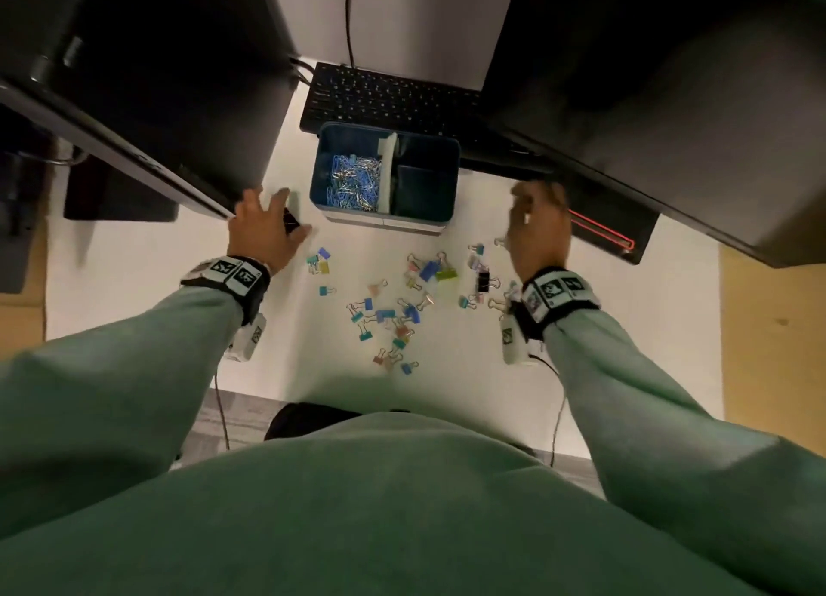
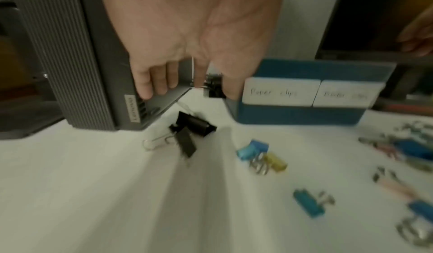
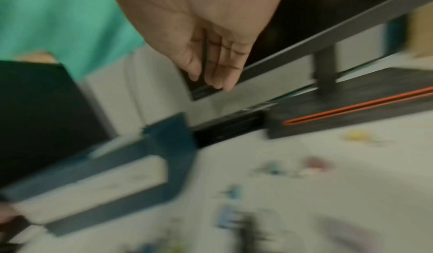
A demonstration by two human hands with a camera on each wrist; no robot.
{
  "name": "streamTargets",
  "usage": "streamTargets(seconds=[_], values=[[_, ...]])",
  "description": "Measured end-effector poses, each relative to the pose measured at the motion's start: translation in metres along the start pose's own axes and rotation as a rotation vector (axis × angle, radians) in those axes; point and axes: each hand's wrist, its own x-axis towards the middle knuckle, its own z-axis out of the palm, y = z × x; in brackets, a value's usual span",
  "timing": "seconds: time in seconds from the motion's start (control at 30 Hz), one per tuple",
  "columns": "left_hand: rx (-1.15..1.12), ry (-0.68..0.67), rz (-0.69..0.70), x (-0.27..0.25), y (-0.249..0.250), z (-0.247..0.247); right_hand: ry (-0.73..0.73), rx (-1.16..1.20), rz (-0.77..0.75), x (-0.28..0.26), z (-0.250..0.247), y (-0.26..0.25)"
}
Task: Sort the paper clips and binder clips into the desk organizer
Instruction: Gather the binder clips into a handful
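Observation:
A blue desk organizer (image 1: 384, 224) stands mid-desk, with labels reading "Paper clips" (image 2: 279, 92) and "Binder clips" (image 2: 346, 95). Its left compartment holds several paper clips (image 1: 355, 182); the right compartments (image 1: 420, 184) look dark. Coloured binder clips (image 1: 393, 318) lie scattered on the white desk in front. My left hand (image 1: 286, 213) is left of the organizer, thumb and index finger pinching a black binder clip (image 2: 215, 92). Another black binder clip (image 2: 192, 125) lies below it. My right hand (image 1: 534, 211) hovers right of the organizer, fingers relaxed and holding nothing (image 3: 215, 79).
A dark monitor (image 1: 156, 81) overhangs the left hand, and another (image 1: 670, 81) overhangs the right. A black keyboard (image 1: 384, 99) lies behind the organizer. A dark base with a red stripe (image 1: 603, 233) sits by the right hand. The desk's front edge (image 1: 402, 396) is near my body.

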Motion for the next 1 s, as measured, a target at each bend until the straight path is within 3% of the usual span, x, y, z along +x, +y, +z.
streamTargets(seconds=[0.07,0.13,0.2,0.3,0.47,0.57,0.63,0.7,0.8,1.0], values=[[-0.007,-0.134,-0.011,-0.008,-0.004,0.016,-0.145,-0.199,0.142,-0.002,-0.008,0.048],[-0.058,-0.140,0.029,-0.025,-0.001,0.032,-0.356,-0.356,0.251,-0.008,-0.007,0.075],[-0.055,-0.112,0.099,-0.048,0.010,0.048,-0.463,-0.385,0.254,-0.021,0.003,0.081],[-0.052,-0.146,0.155,-0.078,0.039,0.070,-0.485,-0.339,0.088,-0.049,0.026,0.065],[-0.142,-0.216,0.290,-0.099,0.086,0.079,-0.505,-0.224,-0.033,-0.083,0.028,0.046],[-0.144,-0.166,0.244,-0.101,0.077,0.065,-0.364,-0.300,0.134,-0.084,-0.005,0.073],[-0.117,-0.182,0.184,-0.103,0.059,0.062,-0.422,-0.305,0.377,-0.089,-0.025,0.094],[-0.069,-0.250,0.175,-0.104,0.053,0.066,-0.556,-0.276,0.491,-0.095,-0.029,0.100],[0.010,-0.287,0.260,-0.100,0.077,0.076,-0.667,-0.259,0.405,-0.096,-0.003,0.077],[-0.182,-0.301,0.281,-0.089,0.141,0.077,-0.669,-0.247,0.250,-0.079,0.052,0.013]])
